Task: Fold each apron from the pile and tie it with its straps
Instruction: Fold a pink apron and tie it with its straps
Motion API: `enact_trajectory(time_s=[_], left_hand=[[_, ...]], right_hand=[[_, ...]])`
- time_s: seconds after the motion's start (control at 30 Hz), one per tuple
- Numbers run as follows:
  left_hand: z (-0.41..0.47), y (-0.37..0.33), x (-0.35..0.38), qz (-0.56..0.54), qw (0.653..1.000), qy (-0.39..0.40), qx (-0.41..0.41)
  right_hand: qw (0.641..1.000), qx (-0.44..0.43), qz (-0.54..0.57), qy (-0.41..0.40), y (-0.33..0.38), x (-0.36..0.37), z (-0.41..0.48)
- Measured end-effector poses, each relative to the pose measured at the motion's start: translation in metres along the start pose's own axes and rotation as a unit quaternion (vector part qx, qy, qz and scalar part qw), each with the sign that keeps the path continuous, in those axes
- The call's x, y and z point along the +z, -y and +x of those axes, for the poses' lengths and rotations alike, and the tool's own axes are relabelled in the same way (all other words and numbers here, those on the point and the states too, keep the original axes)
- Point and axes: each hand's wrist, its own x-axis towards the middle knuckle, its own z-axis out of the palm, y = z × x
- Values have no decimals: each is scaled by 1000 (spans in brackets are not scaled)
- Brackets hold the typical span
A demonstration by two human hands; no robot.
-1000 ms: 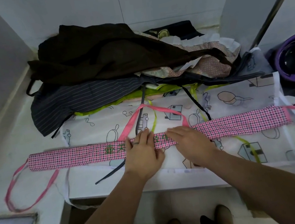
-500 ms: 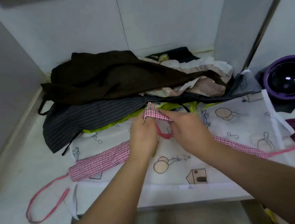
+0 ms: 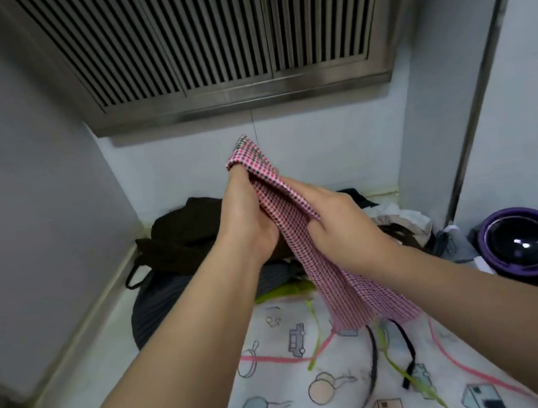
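I am holding the pink checked cloth apron, doubled into a strip, above the middle of the bench. My left hand and right hand are close together, both clamping it. Folding looks nearly done; next comes gathering its trailing pink strap for tying.

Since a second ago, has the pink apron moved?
Yes. The pink apron lay flat on the cartoon-print apron; now left hand and right hand hold it doubled, raised off it.

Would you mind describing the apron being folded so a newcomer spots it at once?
Below the slatted metal vent on the back wall, the left hand and right hand hold a folded pink checked apron. Unlike the dark pile and white cartoon apron on the counter, it alone is lifted.
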Motion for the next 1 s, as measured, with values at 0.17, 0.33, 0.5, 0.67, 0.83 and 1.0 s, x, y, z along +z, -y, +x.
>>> enact_trajectory(time_s=[0.17, 0.33, 0.5, 0.67, 0.83, 1.0], left_hand=[[-2, -15, 0, -13, 998, 67, -18], [7, -31, -4, -23, 994, 101, -38], [3, -50, -7, -12, 991, 133, -17], [0, -65, -11, 28, 987, 154, -26], [0, -74, -8, 92, 978, 180, -53], [-2, -81, -1, 106, 965, 225, -80]], right_hand=[[993, -61, -98, -8, 6, -3, 0], [984, -92, -152, 3, -15, 8, -7], [981, -95, -170, 3, -27, -3, -8], [991, 6, -11, 130, -13, -20, -15], [969, 154, 168, 98, 5, -32, 4], [943, 201, 213, 157, 12, -44, 18]])
